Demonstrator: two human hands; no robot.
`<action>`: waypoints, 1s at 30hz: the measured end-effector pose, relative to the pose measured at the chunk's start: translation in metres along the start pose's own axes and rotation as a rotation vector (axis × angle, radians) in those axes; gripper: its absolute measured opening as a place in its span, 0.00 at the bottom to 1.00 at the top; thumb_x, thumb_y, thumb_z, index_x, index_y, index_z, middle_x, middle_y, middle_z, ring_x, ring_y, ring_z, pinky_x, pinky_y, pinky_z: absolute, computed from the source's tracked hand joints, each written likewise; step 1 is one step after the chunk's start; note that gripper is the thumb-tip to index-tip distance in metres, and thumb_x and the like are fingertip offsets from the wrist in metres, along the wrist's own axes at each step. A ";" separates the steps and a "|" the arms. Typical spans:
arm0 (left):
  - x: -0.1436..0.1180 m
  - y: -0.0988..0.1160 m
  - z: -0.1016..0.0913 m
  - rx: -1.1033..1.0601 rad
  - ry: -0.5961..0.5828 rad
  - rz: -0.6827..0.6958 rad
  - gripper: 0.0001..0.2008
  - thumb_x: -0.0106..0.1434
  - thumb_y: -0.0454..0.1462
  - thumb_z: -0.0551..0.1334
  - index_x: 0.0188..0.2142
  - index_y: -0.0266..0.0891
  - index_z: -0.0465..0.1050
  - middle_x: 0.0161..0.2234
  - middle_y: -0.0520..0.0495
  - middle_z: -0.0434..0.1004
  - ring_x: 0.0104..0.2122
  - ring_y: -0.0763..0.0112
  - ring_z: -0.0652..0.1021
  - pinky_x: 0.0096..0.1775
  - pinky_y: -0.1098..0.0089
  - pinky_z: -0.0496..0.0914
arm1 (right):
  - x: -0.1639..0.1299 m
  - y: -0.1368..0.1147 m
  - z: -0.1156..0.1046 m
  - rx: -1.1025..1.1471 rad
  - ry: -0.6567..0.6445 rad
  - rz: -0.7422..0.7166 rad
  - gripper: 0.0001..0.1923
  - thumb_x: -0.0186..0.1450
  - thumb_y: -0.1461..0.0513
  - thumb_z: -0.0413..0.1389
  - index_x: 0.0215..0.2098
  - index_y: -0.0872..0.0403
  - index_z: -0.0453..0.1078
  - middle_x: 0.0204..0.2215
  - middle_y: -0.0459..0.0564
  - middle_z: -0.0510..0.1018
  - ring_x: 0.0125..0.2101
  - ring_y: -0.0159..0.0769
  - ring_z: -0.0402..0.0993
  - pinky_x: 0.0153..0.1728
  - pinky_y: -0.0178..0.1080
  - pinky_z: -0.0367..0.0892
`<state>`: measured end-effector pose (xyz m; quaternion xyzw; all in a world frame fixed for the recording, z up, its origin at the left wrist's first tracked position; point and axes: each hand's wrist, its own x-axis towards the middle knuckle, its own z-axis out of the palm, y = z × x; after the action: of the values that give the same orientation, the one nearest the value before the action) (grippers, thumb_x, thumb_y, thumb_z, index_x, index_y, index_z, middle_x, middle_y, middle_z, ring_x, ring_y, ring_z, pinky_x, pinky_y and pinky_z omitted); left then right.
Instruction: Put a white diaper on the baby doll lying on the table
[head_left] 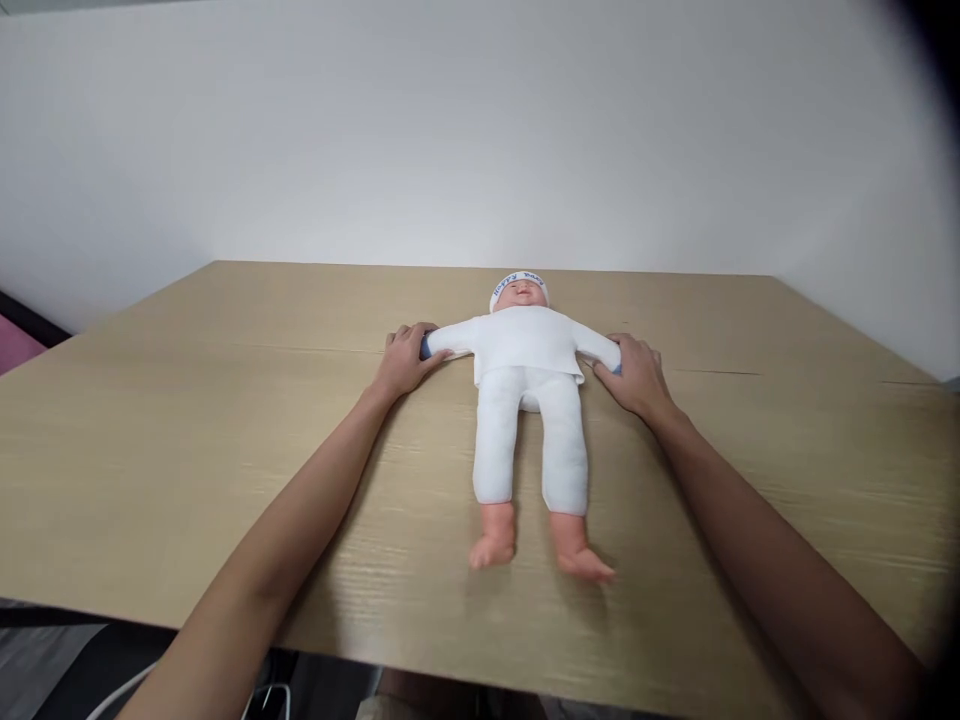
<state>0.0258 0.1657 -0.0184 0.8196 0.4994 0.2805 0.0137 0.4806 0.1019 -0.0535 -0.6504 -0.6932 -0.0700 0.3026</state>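
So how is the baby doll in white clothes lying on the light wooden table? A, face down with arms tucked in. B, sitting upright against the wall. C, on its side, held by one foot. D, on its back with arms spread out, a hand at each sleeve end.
D: the baby doll in white clothes lies face up on the light wooden table, the left hand and right hand gripping its spread sleeve ends.

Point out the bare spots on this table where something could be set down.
The table is bare left of the left hand out to its left edge, and right of the right hand out to its right edge. A bare strip runs behind the doll to the wall. The middle is crowded: doll and both forearms.
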 end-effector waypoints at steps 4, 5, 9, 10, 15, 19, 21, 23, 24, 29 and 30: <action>0.014 -0.008 0.007 0.014 0.008 -0.018 0.28 0.75 0.55 0.61 0.64 0.40 0.72 0.60 0.37 0.80 0.58 0.46 0.74 0.61 0.50 0.64 | 0.018 0.009 0.013 0.016 -0.012 -0.030 0.27 0.67 0.52 0.56 0.60 0.56 0.71 0.53 0.64 0.82 0.51 0.60 0.74 0.54 0.56 0.65; 0.016 -0.010 0.008 0.004 0.000 -0.013 0.29 0.74 0.55 0.62 0.64 0.41 0.72 0.61 0.38 0.80 0.58 0.46 0.74 0.61 0.50 0.64 | 0.021 0.011 0.015 0.017 -0.011 -0.030 0.27 0.67 0.52 0.56 0.60 0.56 0.71 0.53 0.64 0.82 0.51 0.59 0.74 0.53 0.55 0.65; 0.018 -0.019 0.010 -0.029 -0.022 -0.009 0.29 0.71 0.55 0.66 0.64 0.42 0.73 0.60 0.40 0.80 0.57 0.47 0.75 0.60 0.51 0.66 | 0.025 0.015 0.019 0.011 0.007 -0.024 0.28 0.67 0.51 0.56 0.60 0.55 0.73 0.54 0.63 0.81 0.51 0.60 0.75 0.52 0.54 0.66; 0.018 -0.019 0.010 -0.032 -0.021 -0.012 0.29 0.71 0.55 0.66 0.64 0.42 0.73 0.59 0.40 0.81 0.56 0.47 0.75 0.60 0.51 0.66 | 0.024 0.015 0.019 0.010 0.010 -0.026 0.27 0.68 0.50 0.56 0.60 0.55 0.73 0.54 0.63 0.82 0.51 0.59 0.75 0.52 0.54 0.67; 0.013 -0.015 0.008 -0.008 -0.024 -0.027 0.29 0.72 0.55 0.65 0.66 0.44 0.73 0.60 0.40 0.81 0.57 0.45 0.74 0.60 0.50 0.67 | 0.016 0.012 0.016 -0.014 0.012 -0.031 0.31 0.71 0.47 0.55 0.66 0.54 0.71 0.56 0.64 0.81 0.53 0.61 0.74 0.56 0.57 0.68; -0.001 -0.007 0.006 0.053 0.052 -0.096 0.35 0.72 0.54 0.66 0.71 0.41 0.67 0.66 0.34 0.74 0.63 0.41 0.70 0.63 0.46 0.65 | -0.005 0.006 0.015 -0.005 0.084 -0.001 0.44 0.70 0.42 0.56 0.75 0.60 0.60 0.66 0.70 0.73 0.64 0.65 0.68 0.64 0.62 0.64; -0.010 0.004 0.003 0.067 0.121 -0.136 0.38 0.70 0.52 0.67 0.73 0.38 0.64 0.68 0.31 0.70 0.66 0.39 0.68 0.65 0.44 0.64 | -0.018 -0.005 0.011 0.031 0.119 0.007 0.47 0.69 0.43 0.57 0.76 0.61 0.56 0.69 0.72 0.70 0.67 0.64 0.65 0.67 0.63 0.62; -0.023 0.025 -0.003 0.041 0.197 -0.157 0.34 0.71 0.48 0.67 0.70 0.36 0.66 0.68 0.29 0.70 0.66 0.39 0.68 0.66 0.44 0.64 | -0.035 -0.025 -0.001 0.090 0.153 0.000 0.46 0.69 0.45 0.58 0.76 0.60 0.56 0.69 0.71 0.69 0.68 0.63 0.64 0.68 0.64 0.61; -0.031 0.040 -0.009 0.012 0.240 -0.158 0.31 0.72 0.46 0.66 0.69 0.36 0.68 0.66 0.29 0.71 0.66 0.41 0.69 0.67 0.44 0.64 | -0.046 -0.039 -0.011 0.128 0.178 -0.001 0.44 0.69 0.46 0.58 0.75 0.59 0.57 0.69 0.70 0.70 0.68 0.63 0.65 0.69 0.65 0.60; -0.144 0.143 -0.047 -0.248 0.348 -0.089 0.19 0.77 0.46 0.60 0.63 0.44 0.72 0.57 0.37 0.80 0.57 0.50 0.76 0.62 0.45 0.71 | -0.156 -0.118 -0.100 0.429 0.230 0.034 0.31 0.74 0.52 0.59 0.72 0.49 0.63 0.64 0.63 0.76 0.62 0.55 0.76 0.62 0.61 0.74; -0.182 0.163 -0.051 -0.322 0.297 -0.043 0.17 0.77 0.46 0.60 0.60 0.46 0.74 0.52 0.39 0.82 0.53 0.52 0.79 0.59 0.47 0.73 | -0.191 -0.129 -0.119 0.476 0.206 0.015 0.27 0.74 0.54 0.60 0.69 0.46 0.66 0.61 0.60 0.79 0.58 0.53 0.79 0.58 0.58 0.77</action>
<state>0.0715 -0.0797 -0.0072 0.7457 0.4620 0.4740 0.0763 0.3920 -0.1393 -0.0170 -0.5553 -0.6508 0.0314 0.5168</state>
